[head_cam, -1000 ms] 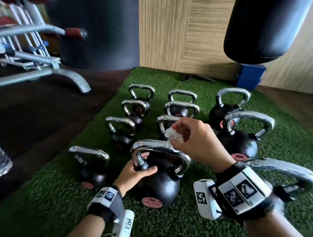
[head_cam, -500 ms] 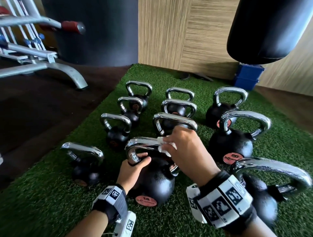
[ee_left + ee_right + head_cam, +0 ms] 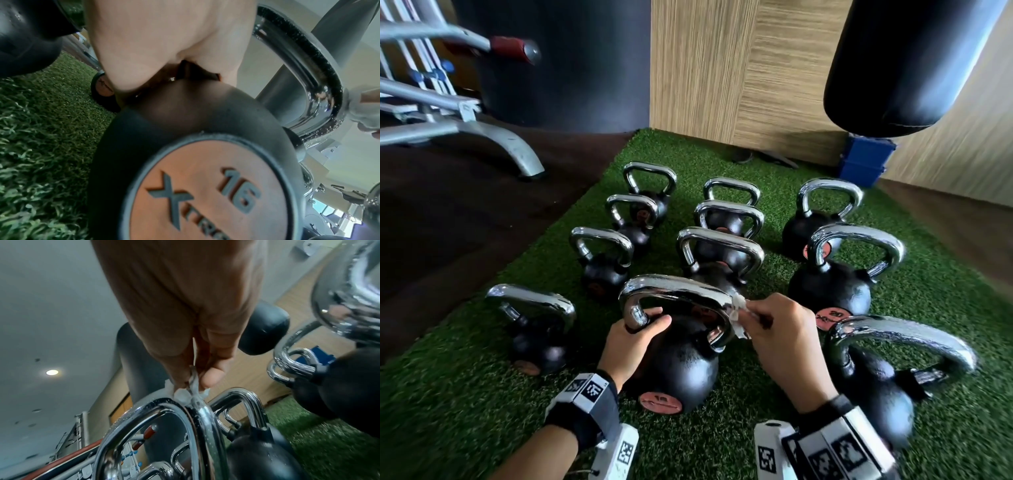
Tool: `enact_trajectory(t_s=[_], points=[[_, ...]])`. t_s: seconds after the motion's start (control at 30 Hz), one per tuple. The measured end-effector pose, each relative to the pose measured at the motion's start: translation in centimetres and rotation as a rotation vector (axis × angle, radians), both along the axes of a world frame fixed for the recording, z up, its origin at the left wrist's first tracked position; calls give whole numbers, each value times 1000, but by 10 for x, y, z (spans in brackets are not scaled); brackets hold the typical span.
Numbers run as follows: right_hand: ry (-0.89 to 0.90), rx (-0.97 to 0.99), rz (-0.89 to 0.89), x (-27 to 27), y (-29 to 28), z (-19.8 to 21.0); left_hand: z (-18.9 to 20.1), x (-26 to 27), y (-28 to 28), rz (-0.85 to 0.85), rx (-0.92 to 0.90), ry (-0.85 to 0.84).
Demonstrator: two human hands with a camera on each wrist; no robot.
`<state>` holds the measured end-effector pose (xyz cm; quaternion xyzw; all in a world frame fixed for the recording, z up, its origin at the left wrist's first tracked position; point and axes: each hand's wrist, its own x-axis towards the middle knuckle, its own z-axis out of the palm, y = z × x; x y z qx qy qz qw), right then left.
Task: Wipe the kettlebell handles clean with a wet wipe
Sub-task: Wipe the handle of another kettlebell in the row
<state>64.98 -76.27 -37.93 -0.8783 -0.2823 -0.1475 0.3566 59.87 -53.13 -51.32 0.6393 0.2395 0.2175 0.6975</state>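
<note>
A black kettlebell (image 3: 681,370) marked 16 (image 3: 205,194) stands on the green turf in front of me, its chrome handle (image 3: 678,291) wet with droplets. My left hand (image 3: 635,335) grips the handle's left leg where it meets the ball. My right hand (image 3: 774,329) pinches a crumpled white wet wipe (image 3: 739,317) against the handle's right bend. In the right wrist view the wipe (image 3: 190,393) sits between thumb and fingers on the chrome curve (image 3: 164,410).
Several more chrome-handled kettlebells stand in rows on the turf (image 3: 482,411), one close at my right (image 3: 876,377) and one at my left (image 3: 534,329). A punching bag (image 3: 914,65) hangs at the upper right. A metal bench frame (image 3: 482,133) stands left.
My right hand has slid the wipe from the top of the handle to its right bend. The left hand keeps its hold on the left leg. The view has shifted slightly.
</note>
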Motion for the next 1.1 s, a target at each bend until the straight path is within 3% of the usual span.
enact_trajectory(t_s=[0.17,0.33,0.5,0.67,0.73,0.8,0.9,0.97,1.03,1.1], points=[[106,163,-21,7,0,-22,7,-3,0,-14,55,44],[544,481,56,10,-8,-61,10,-7,-3,-19,102,87],[694,616,115,9,-10,-73,14,-9,-1,-31,154,159],[1026,786,183,4,1,-91,13,-14,5,-24,215,230],[1077,806,181,3,3,-94,15,-17,8,-57,260,259],[972,663,133,9,-1,-92,19,-20,17,-176,296,292],[591,383,-114,22,-14,-75,32,-26,41,-482,371,421],[343,369,-169,23,-17,-53,47,-31,57,-564,452,489],[181,408,-109,19,-13,-27,65,-36,66,-433,463,400],[125,443,5,12,-5,-2,90,-41,67,-128,574,233]])
